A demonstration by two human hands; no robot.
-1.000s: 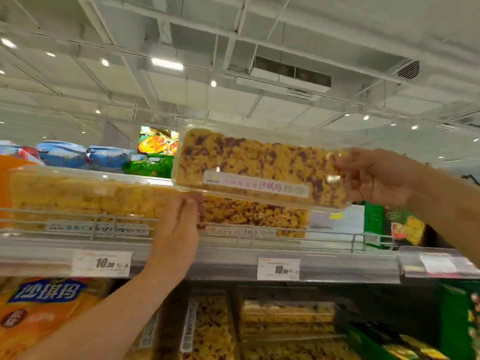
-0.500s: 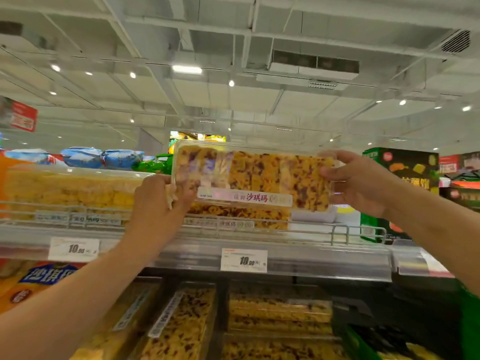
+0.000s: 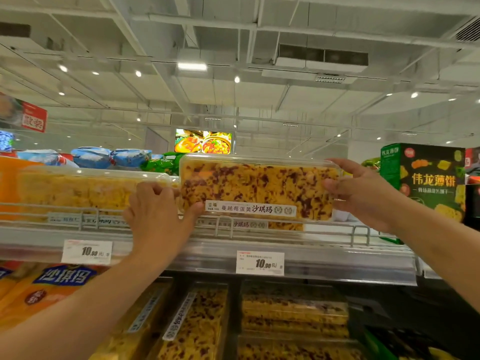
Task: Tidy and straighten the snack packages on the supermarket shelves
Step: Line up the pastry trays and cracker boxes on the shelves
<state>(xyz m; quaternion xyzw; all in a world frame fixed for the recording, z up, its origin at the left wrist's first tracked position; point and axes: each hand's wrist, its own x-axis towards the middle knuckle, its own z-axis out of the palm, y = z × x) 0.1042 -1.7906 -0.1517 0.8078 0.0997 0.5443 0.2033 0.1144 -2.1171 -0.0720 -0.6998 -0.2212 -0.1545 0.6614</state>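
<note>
A clear plastic box of yellow sachima with dark red bits [image 3: 257, 187] sits atop another like box [image 3: 283, 225] on the top shelf. My left hand [image 3: 158, 216] grips its left end, thumb under the lower corner. My right hand [image 3: 363, 193] holds its right end, fingers over the top edge and thumb on the front. To the left lies a plain yellow sachima box [image 3: 85, 190] behind the wire rail [image 3: 223, 224].
Price tags [image 3: 259, 262] hang on the shelf edge [image 3: 337, 261]. A green cracker carton [image 3: 426, 180] stands at the right. Blue bags [image 3: 91, 157] lie behind. Orange bags [image 3: 39, 289] and more sachima boxes [image 3: 293, 313] fill the lower shelf.
The cranberry box has come down from the air onto the box beneath it. My left hand has moved from below onto its left end. The view has tilted upward.
</note>
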